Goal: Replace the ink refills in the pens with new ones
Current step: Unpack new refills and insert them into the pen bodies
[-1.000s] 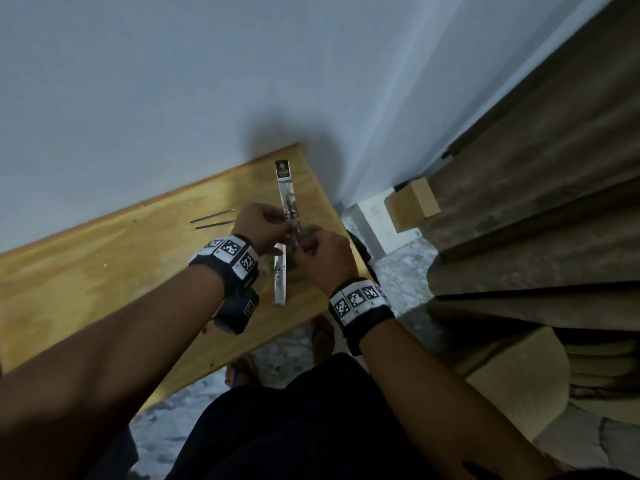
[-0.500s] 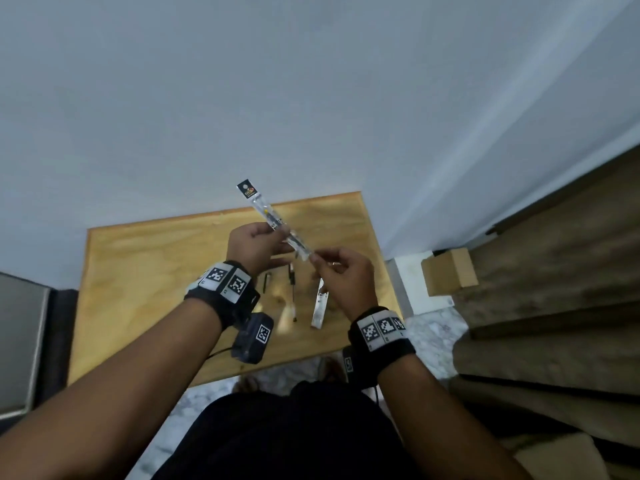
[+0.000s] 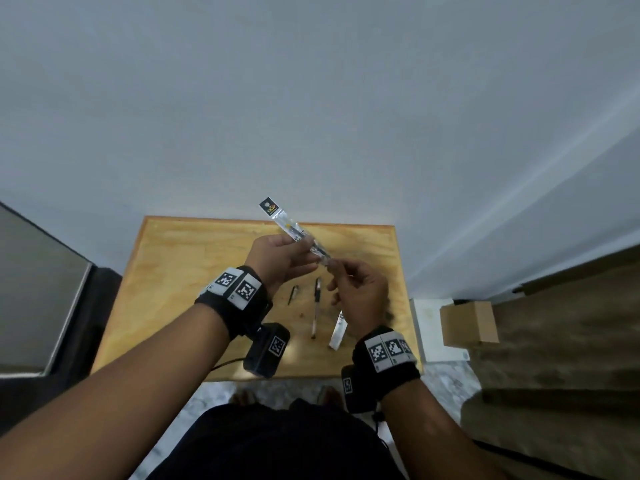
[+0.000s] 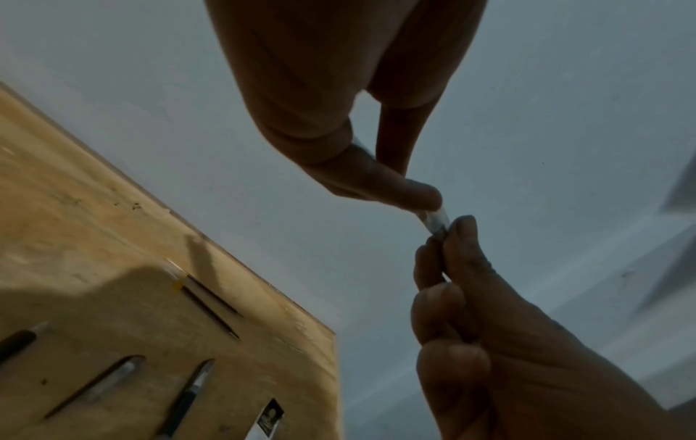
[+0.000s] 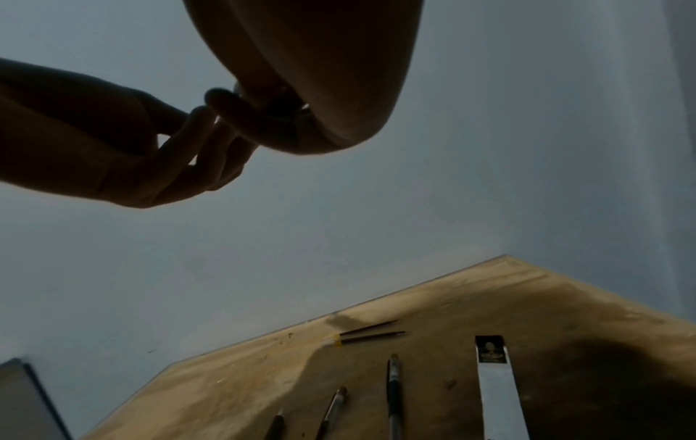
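Note:
A clear refill packet [image 3: 287, 226] with a black header tilts up in the air over the wooden table [image 3: 173, 271]. My left hand [image 3: 310, 252] pinches its middle between thumb and fingers. My right hand [image 3: 334, 268] pinches its lower end [image 4: 435, 220] with fingertip and thumb. Below my hands a pen [image 3: 316, 306] lies on the table, with a short dark pen part [image 3: 293, 294] to its left. A second packet [image 3: 337, 329] lies to its right, partly hidden by my right hand. Two thin bare refills [image 5: 369, 332] lie near the table's far edge.
The table stands against a pale wall. A cardboard box [image 3: 469, 322] on a white slab [image 3: 429, 317] sits on the floor to the right, beside brown upholstery [image 3: 571, 323]. A dark panel [image 3: 34, 289] stands to the left. My feet show under the near edge.
Both hands have lifted the refill packet off the table into the air and tilted it up to the left. My head view has swung to face the table squarely.

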